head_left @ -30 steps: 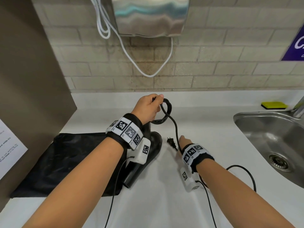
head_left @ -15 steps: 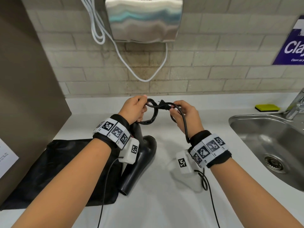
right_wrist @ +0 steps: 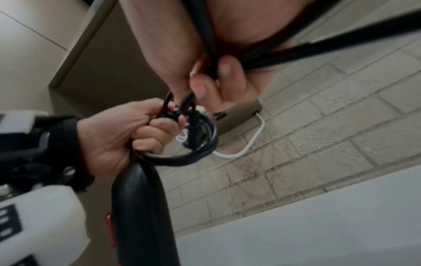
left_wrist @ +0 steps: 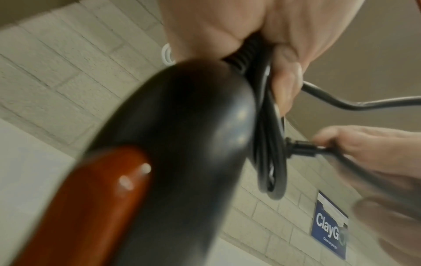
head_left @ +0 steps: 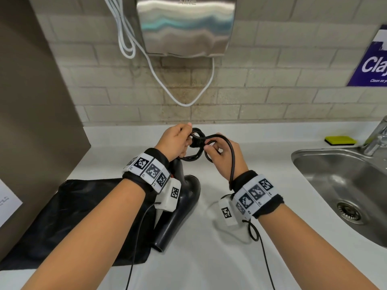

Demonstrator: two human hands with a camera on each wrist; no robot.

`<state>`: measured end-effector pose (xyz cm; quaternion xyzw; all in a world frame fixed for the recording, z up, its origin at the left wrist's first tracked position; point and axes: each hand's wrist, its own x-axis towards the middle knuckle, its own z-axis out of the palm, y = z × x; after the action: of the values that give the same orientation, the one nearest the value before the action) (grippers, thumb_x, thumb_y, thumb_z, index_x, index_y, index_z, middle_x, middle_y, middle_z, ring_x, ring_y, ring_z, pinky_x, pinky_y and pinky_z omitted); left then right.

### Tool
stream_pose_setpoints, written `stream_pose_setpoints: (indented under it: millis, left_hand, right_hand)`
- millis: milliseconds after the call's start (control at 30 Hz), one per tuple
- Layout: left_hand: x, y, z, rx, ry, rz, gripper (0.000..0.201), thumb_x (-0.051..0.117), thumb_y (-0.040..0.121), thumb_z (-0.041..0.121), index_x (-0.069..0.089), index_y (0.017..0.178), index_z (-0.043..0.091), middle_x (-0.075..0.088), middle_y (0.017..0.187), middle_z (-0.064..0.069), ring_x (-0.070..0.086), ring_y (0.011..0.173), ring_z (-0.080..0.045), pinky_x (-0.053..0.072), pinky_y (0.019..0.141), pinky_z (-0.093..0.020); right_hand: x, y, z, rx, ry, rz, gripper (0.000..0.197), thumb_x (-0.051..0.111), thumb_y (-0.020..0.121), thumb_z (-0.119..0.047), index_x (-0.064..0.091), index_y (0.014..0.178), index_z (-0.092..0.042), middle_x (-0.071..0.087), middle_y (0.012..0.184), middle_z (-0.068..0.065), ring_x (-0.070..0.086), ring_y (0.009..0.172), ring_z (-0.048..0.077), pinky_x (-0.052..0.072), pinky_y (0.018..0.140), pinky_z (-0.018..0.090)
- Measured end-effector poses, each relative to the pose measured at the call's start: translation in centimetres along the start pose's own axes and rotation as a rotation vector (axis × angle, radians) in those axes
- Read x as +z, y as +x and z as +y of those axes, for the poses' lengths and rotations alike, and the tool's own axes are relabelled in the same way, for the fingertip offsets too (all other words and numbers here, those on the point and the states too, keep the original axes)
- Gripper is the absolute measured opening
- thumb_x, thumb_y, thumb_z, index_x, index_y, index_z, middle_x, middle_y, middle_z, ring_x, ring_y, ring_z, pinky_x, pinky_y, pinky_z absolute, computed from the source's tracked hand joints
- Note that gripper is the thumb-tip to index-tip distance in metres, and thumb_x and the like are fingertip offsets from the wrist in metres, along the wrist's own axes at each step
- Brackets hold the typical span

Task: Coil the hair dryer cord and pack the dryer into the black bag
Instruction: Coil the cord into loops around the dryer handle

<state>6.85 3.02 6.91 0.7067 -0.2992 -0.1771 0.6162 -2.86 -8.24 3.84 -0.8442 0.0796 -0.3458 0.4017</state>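
The black hair dryer [head_left: 180, 208] stands with its nozzle down on the white counter, its handle up under my left hand [head_left: 178, 143]. That hand grips the coiled black cord [head_left: 193, 152] above the handle [left_wrist: 182, 144]; a red switch [left_wrist: 95, 203] shows on the handle. My right hand [head_left: 219, 155] pinches the cord's end loop [head_left: 226, 147] by the plug [right_wrist: 193, 129], which pokes into the coil [right_wrist: 182, 158]. The black bag [head_left: 69, 216] lies flat on the counter to the left, partly under the dryer.
A steel sink [head_left: 343, 191] with a tap [head_left: 377, 139] lies at the right, a yellow sponge [head_left: 340, 140] behind it. A steel hand dryer [head_left: 186, 26] with a white cable [head_left: 184, 101] hangs on the tiled wall. A brown panel [head_left: 31, 122] stands at the left.
My right hand rose from the counter with the plug end and met the left hand; now the plug sits at the coil and the hands are closer together.
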Motion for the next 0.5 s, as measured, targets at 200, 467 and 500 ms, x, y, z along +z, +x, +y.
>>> stream_pose_setpoints:
  millis: [200, 467, 500]
  left_hand:
    - [0.8, -0.2, 0.1, 0.003, 0.044, -0.096, 0.033, 0.033, 0.101, 0.026, 0.038, 0.071, 0.011, 0.036, 0.047, 0.004, 0.025, 0.031, -0.007, 0.024, 0.034, -0.018]
    - [0.2, -0.6, 0.1, -0.019, 0.036, -0.167, 0.031, 0.033, 0.101, 0.023, 0.041, 0.074, 0.012, 0.034, 0.040, 0.011, 0.023, 0.032, -0.006, 0.021, 0.035, -0.020]
    - [0.0, -0.6, 0.1, -0.023, 0.032, -0.164, 0.031, 0.033, 0.101, 0.023, 0.041, 0.073, 0.012, 0.034, 0.040, 0.011, 0.023, 0.032, -0.005, 0.021, 0.035, -0.020]
  right_hand:
    - [1.0, 1.4, -0.2, 0.350, 0.139, 0.080, 0.054, 0.065, 0.083, -0.019, 0.031, 0.123, -0.008, 0.058, 0.077, 0.004, 0.052, 0.058, 0.005, 0.042, 0.040, 0.011]
    - [2.3, 2.3, -1.1, 0.412, 0.169, -0.252, 0.029, 0.045, 0.091, -0.012, 0.048, 0.116, -0.025, 0.059, 0.092, -0.001, 0.052, 0.058, 0.011, 0.038, 0.033, 0.017]
    - [2.2, 2.3, -1.2, 0.437, 0.190, -0.282, 0.028, 0.047, 0.090, -0.012, 0.049, 0.116, -0.024, 0.060, 0.094, 0.001, 0.055, 0.060, 0.015, 0.040, 0.035, 0.020]
